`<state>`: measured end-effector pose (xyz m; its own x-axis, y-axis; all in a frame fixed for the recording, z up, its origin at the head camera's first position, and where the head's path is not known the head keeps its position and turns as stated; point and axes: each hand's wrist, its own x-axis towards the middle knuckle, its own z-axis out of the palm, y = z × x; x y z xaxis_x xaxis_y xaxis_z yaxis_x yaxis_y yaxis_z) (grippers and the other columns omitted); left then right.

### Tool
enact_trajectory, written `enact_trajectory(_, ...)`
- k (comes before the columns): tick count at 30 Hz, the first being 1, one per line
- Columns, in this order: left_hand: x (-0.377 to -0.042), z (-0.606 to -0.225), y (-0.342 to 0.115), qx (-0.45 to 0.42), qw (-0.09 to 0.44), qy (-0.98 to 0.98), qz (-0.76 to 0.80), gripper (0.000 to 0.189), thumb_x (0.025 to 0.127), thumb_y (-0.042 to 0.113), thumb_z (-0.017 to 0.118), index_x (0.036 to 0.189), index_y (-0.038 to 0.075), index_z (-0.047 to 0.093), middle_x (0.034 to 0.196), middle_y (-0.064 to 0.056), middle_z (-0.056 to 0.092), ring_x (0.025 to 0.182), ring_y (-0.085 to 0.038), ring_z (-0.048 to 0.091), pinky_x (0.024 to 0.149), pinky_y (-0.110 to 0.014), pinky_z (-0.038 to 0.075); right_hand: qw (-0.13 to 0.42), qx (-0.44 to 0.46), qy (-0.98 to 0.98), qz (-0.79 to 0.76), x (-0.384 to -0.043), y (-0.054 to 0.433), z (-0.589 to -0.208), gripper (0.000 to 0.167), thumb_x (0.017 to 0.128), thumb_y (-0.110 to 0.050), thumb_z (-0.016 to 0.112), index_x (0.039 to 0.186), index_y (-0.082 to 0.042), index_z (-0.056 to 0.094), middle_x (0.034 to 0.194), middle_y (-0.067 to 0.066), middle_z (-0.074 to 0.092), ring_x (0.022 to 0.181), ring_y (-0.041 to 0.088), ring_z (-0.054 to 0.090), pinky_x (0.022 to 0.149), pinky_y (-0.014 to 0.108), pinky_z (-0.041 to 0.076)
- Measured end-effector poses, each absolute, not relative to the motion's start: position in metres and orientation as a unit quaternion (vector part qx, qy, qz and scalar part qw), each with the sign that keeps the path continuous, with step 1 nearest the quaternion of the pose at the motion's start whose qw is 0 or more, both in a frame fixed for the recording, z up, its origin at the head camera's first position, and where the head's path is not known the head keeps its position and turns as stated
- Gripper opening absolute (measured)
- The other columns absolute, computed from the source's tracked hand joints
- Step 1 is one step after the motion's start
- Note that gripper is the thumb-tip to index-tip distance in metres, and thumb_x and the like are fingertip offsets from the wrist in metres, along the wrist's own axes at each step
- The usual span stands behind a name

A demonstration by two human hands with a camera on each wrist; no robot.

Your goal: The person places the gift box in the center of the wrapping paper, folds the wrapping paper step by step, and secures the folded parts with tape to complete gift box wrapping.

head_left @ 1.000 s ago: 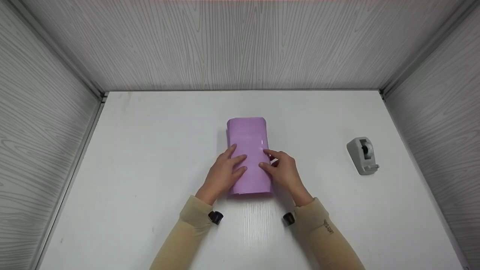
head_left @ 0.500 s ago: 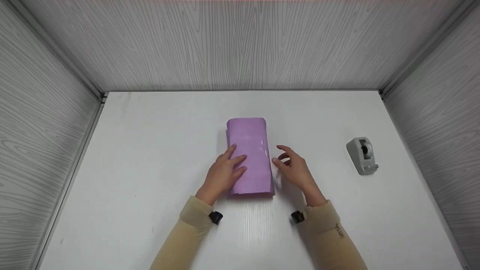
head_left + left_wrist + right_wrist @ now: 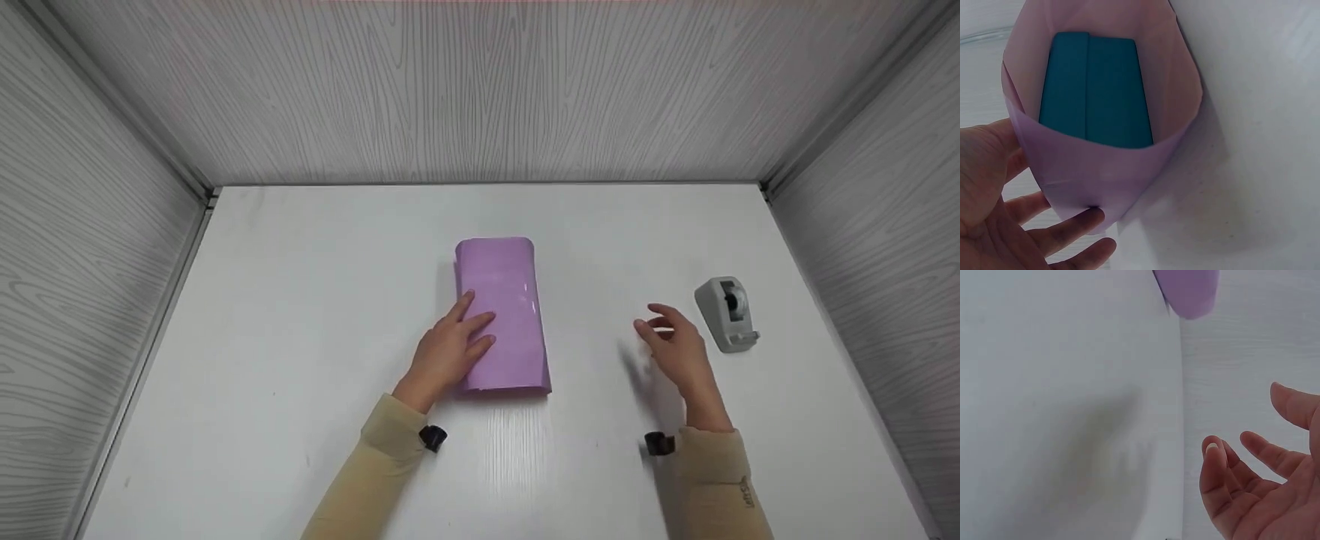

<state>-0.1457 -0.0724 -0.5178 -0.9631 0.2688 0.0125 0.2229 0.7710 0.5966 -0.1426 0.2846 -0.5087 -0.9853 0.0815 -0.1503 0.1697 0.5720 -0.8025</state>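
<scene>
Purple wrapping paper (image 3: 506, 277) stands near the middle of the white table, folded round into a sleeve. In the left wrist view its near end gapes, and a teal box (image 3: 1100, 90) shows inside. My left hand (image 3: 441, 356) rests on the sleeve's left side, fingers spread over the top face. Away to the right, my right hand (image 3: 679, 349) is above the table with loosely bent fingers and holds nothing. Just beyond it, a grey tape dispenser (image 3: 724, 315) with a roll in it sits on the table.
The white table (image 3: 322, 262) is bounded by a grey wood-grain back panel (image 3: 480, 90) and side panels (image 3: 90, 247). A corner of the purple paper shows at the top of the right wrist view.
My right hand has let go of the paper's right edge and moved right, close to the tape dispenser. The paper's right side has loosened slightly outward. My left hand stays put.
</scene>
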Motion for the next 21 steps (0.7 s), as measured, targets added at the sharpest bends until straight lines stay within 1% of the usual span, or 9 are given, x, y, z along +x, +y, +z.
enact_trajectory(2,-0.145,-0.518,-0.072,0.129,0.036,0.940,0.315,0.043,0.096,0.035,0.063,0.136,0.019,0.061,0.158,-0.008,0.029,0.131,-0.039,0.045,0.099,-0.054,0.043,0.047,0.083,0.884,-0.458,-0.140,0.299,-0.507,0.065,0.098,-0.045,0.056,0.147,-0.004,0.041,0.128,0.022,0.053,0.111,0.030,0.055,0.075,0.024,0.051)
enact_trajectory(4,-0.145,-0.518,-0.072,0.127,0.034,0.939,0.317,0.043,0.096,0.034,0.063,0.135,0.019,0.062,0.158,-0.008,0.030,0.132,-0.038,0.045,0.100,-0.053,0.043,0.043,0.099,0.884,-0.455,-0.138,0.312,-0.506,0.066,0.098,-0.045,0.055,0.147,-0.003,0.040,0.129,0.023,0.052,0.110,0.031,0.054,0.074,0.022,0.050)
enact_trajectory(7,-0.145,-0.517,-0.072,0.127,0.033,0.939,0.319,0.043,0.096,0.034,0.064,0.135,0.019,0.062,0.158,-0.008,0.029,0.133,-0.037,0.044,0.101,-0.052,0.042,0.031,0.128,0.893,-0.430,-0.133,0.332,-0.503,0.067,0.099,-0.046,0.053,0.147,-0.002,0.040,0.129,0.024,0.052,0.111,0.032,0.053,0.074,0.025,0.049)
enact_trajectory(10,-0.144,-0.517,-0.072,0.130,0.032,0.938,0.320,0.043,0.096,0.034,0.063,0.136,0.019,0.062,0.158,-0.008,0.030,0.133,-0.036,0.044,0.101,-0.051,0.042,0.008,0.161,0.902,-0.400,-0.130,0.350,-0.500,0.063,0.100,-0.044,0.051,0.145,-0.001,0.043,0.126,0.024,0.054,0.111,0.033,0.054,0.073,0.028,0.047)
enact_trajectory(14,-0.144,-0.517,-0.072,0.131,0.032,0.937,0.321,0.043,0.096,0.035,0.063,0.136,0.019,0.061,0.158,-0.008,0.029,0.133,-0.036,0.043,0.102,-0.050,0.041,-0.037,0.209,0.903,-0.375,-0.131,0.371,-0.502,0.054,0.099,-0.036,0.052,0.140,-0.001,0.050,0.119,0.021,0.056,0.103,0.028,0.055,0.070,0.029,0.045)
enact_trajectory(16,-0.144,-0.517,-0.072,0.130,0.033,0.937,0.322,0.043,0.096,0.035,0.063,0.136,0.019,0.061,0.158,-0.008,0.029,0.134,-0.036,0.043,0.103,-0.050,0.041,-0.054,0.231,0.898,-0.371,-0.133,0.380,-0.504,0.054,0.098,-0.034,0.052,0.140,0.000,0.050,0.120,0.022,0.053,0.103,0.028,0.053,0.073,0.032,0.044)
enact_trajectory(18,-0.144,-0.517,-0.072,0.131,0.032,0.937,0.321,0.043,0.096,0.034,0.064,0.136,0.019,0.061,0.158,-0.008,0.030,0.133,-0.036,0.044,0.102,-0.050,0.042,-0.054,0.246,0.892,-0.374,-0.135,0.387,-0.506,0.056,0.098,-0.034,0.051,0.142,0.001,0.046,0.125,0.025,0.050,0.109,0.032,0.051,0.080,0.038,0.044)
enact_trajectory(21,-0.144,-0.517,-0.072,0.134,0.029,0.939,0.315,0.043,0.095,0.034,0.064,0.135,0.018,0.062,0.158,-0.009,0.031,0.132,-0.037,0.045,0.101,-0.050,0.043,-0.018,0.254,0.886,-0.388,-0.137,0.394,-0.508,0.065,0.099,-0.037,0.049,0.150,0.001,0.034,0.138,0.030,0.042,0.124,0.040,0.045,0.095,0.049,0.041)
